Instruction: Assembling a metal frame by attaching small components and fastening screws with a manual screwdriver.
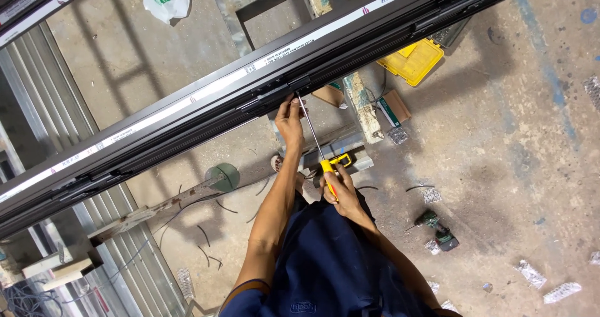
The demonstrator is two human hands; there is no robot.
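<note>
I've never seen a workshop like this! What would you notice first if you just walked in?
First, the long dark metal frame slanting across the whole picture from lower left to upper right. Under its middle, the left hand touches the frame, while the right hand grips a long yellow-handled screwdriver pointing up at it. A bright yellow case sits on the concrete floor behind, and a green drill lies at the right.

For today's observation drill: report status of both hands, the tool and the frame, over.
Left hand steadying the shaft at the dark window frame. Right hand gripping the yellow-handled screwdriver, tip at the frame's black fitting. Nothing blocking.
</note>
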